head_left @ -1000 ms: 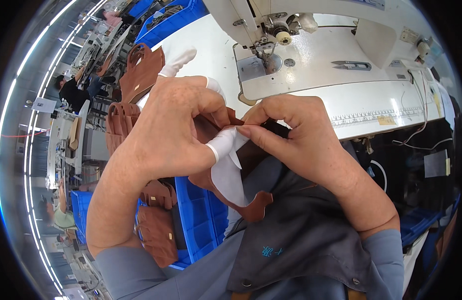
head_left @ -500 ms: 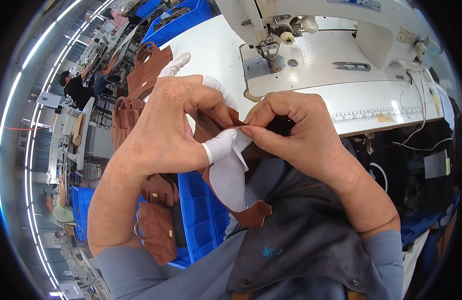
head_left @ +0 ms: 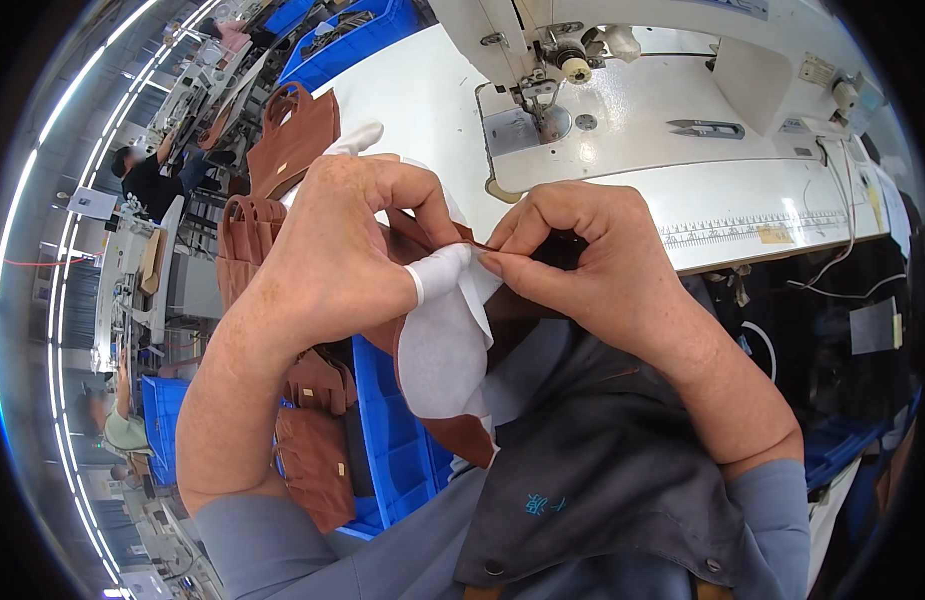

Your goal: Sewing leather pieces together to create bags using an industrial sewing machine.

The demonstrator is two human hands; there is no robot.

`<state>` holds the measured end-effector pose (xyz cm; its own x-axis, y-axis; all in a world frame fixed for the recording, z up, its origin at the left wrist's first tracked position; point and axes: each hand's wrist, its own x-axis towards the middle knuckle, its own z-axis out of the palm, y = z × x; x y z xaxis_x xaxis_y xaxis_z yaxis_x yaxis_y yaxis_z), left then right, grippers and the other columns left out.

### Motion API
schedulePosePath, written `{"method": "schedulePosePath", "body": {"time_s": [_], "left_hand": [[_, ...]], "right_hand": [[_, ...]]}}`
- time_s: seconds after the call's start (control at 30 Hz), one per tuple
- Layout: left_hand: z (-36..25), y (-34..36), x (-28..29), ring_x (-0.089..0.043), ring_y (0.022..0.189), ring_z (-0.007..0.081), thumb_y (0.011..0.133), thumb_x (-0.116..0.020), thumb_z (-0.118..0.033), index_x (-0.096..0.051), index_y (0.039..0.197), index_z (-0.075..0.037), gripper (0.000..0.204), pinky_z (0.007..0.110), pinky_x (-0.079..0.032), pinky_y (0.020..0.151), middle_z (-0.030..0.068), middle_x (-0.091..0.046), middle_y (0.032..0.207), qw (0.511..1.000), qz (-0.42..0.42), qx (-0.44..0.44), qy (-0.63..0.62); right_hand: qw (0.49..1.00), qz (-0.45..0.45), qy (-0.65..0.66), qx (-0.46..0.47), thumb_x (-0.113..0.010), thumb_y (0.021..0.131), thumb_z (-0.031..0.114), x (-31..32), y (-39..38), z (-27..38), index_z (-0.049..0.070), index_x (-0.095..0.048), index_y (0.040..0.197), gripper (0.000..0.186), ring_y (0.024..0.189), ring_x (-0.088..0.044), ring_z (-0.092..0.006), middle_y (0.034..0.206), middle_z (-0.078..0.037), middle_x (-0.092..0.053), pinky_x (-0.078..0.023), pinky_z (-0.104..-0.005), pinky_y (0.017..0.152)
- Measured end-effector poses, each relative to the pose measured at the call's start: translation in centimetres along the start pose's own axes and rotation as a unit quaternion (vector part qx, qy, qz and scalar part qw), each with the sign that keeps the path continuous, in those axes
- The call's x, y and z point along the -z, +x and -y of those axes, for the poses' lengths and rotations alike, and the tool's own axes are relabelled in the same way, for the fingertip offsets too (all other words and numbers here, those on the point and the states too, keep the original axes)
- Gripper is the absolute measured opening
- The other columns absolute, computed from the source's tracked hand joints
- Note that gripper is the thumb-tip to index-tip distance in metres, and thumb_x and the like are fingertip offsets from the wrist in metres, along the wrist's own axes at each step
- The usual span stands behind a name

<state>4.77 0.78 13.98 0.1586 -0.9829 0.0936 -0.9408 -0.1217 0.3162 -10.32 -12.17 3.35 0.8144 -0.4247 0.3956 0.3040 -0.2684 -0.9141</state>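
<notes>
My left hand (head_left: 342,250), with a white cover on the thumb tip, and my right hand (head_left: 587,265) pinch the same brown leather piece (head_left: 462,435) at its top edge, just in front of my chest. A white lining sheet (head_left: 437,350) lies against the leather and hangs down between my hands. The upper part of the leather is hidden behind my fingers. Both hands are below the front edge of the white sewing machine (head_left: 622,110).
Thread snips (head_left: 707,127) lie on the machine bed near the needle (head_left: 537,85). Brown leather bags (head_left: 292,130) are stacked at the left, more brown pieces (head_left: 312,440) beside a blue bin (head_left: 402,450). Other workers sit at benches far left (head_left: 142,175).
My hands and the leather piece have shifted slightly down and left in view; the pinch on the top edge has stayed the same.
</notes>
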Motion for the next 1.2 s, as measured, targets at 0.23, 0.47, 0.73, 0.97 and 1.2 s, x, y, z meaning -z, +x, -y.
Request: {"method": "schedulePosePath", "body": {"time_s": [0.23,0.47,0.73,0.97,1.2], "left_hand": [[0.1,0.1,-0.3,-0.071,0.062,0.0187,0.070,-0.076,-0.010,-0.067,0.067,-0.006,0.010,0.052,-0.020,0.124,0.0013,-0.070,0.065,0.998,0.010,0.044,-0.053],[-0.4,0.5,-0.6,-0.074,0.070,0.0182,0.072,-0.074,-0.003,-0.068,0.078,-0.001,0.009,0.037,-0.052,0.096,0.0052,-0.070,0.072,0.998,-0.028,0.043,-0.048],[0.5,0.9,-0.6,-0.073,0.080,0.0212,0.072,-0.068,0.002,-0.077,0.095,-0.002,0.025,0.031,-0.059,0.078,0.0131,-0.074,0.086,0.993,0.032,0.063,-0.090],[1.6,1.7,-0.6,-0.071,0.078,0.0233,0.072,-0.063,0.001,-0.078,0.090,-0.001,0.024,0.033,-0.058,0.077,0.0143,-0.074,0.085,0.993,0.078,0.062,-0.068],[2.6,3.0,-1.4,-0.067,0.087,0.0205,0.072,-0.071,-0.001,-0.077,0.087,-0.004,0.017,0.034,-0.048,0.101,0.0058,-0.072,0.086,0.987,0.116,0.103,-0.034]], "right_hand": [[1.000,0.010,0.017,-0.020,-0.077,0.082,0.007,0.0,0.5,-0.3,0.001,-0.070,0.078,0.011,0.065,-0.064,-0.0140,0.073,-0.007,-0.070,-0.050,-0.0287,0.060],[1.000,-0.008,-0.007,-0.013,-0.077,0.082,0.005,-0.1,0.7,-0.8,0.001,-0.062,0.079,0.016,0.064,-0.065,-0.0127,0.072,-0.006,-0.070,-0.050,-0.0281,0.059],[1.000,-0.010,-0.006,0.001,-0.076,0.082,0.002,-0.5,0.8,-1.5,0.002,-0.059,0.082,0.017,0.065,-0.066,-0.0121,0.072,-0.006,-0.069,-0.051,-0.0272,0.060],[1.000,-0.012,0.005,-0.022,-0.075,0.082,0.000,-0.5,1.0,-2.0,0.001,-0.058,0.083,0.017,0.068,-0.067,-0.0122,0.074,-0.006,-0.070,-0.052,-0.0272,0.062],[0.996,0.003,-0.086,-0.008,-0.074,0.085,0.002,-0.1,1.2,-2.6,0.003,-0.057,0.095,0.019,0.071,-0.071,-0.0260,0.077,-0.012,-0.069,-0.055,-0.0341,0.064]]}}
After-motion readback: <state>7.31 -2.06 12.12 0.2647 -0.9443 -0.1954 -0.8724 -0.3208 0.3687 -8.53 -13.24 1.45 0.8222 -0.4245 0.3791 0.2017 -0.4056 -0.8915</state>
